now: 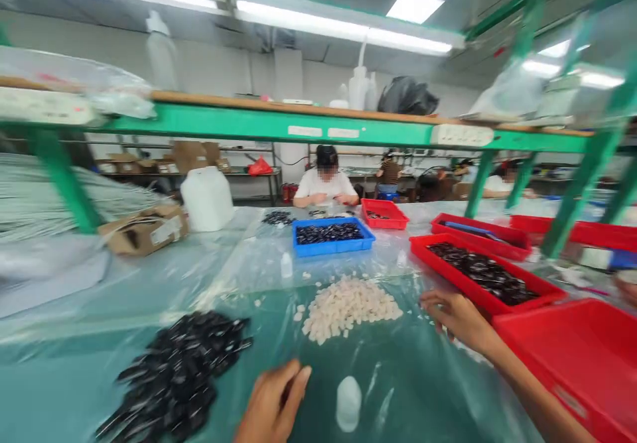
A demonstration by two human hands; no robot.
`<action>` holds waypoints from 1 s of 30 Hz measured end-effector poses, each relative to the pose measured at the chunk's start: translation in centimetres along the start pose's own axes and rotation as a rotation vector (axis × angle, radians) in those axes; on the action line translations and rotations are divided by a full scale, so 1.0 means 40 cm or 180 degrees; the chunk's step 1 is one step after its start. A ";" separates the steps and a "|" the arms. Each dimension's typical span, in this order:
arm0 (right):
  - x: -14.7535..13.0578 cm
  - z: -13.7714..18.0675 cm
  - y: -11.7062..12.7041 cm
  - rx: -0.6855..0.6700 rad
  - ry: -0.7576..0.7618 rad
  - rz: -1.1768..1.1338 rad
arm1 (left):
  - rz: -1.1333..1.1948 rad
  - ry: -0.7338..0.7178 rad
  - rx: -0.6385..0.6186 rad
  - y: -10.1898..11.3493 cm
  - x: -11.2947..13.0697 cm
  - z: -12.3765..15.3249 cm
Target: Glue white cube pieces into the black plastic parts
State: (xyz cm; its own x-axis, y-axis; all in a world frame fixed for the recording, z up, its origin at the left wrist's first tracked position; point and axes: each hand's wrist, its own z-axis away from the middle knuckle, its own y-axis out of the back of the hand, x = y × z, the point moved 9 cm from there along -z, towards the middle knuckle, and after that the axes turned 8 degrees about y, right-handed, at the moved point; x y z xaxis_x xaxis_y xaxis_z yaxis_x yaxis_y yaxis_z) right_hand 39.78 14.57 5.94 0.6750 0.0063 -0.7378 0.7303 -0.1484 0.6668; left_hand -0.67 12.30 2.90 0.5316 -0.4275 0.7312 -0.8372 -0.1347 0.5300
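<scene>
My left hand (276, 400) is closed over the green table covering, with thumb and fingers drawn together. Whatever it may hold is hidden. To its left lies a heap of glossy black pieces (184, 370), and just to its right a small white bottle (348, 403). Beyond the hand spreads a pile of small cream-white pieces (351, 307). My right hand (455, 317) hovers at the right end of that pile, beside a red tray of black pieces (478, 274). Its fingers are loosely bent and apart, and nothing shows between them.
A red tray (572, 357) stands at the right edge. Farther back are a blue tray of black parts (331, 234), a small white bottle (286, 265) and a white jug (206, 197). A green shelf beam (259, 119) crosses above; a person (326, 181) sits opposite.
</scene>
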 end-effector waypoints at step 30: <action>-0.281 0.175 -0.332 -0.0411 0.1607 -0.0341 | 0.1714 0.0741 -0.1091 -0.051 0.030 0.024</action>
State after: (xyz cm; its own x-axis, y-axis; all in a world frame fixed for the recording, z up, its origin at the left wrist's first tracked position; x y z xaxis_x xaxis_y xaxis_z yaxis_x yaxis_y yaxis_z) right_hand 21.76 9.56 4.66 0.5394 0.4946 -0.6815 0.7834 0.0020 0.6215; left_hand 1.55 11.22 2.29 0.0979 -0.1468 0.9843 -0.9254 0.3505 0.1443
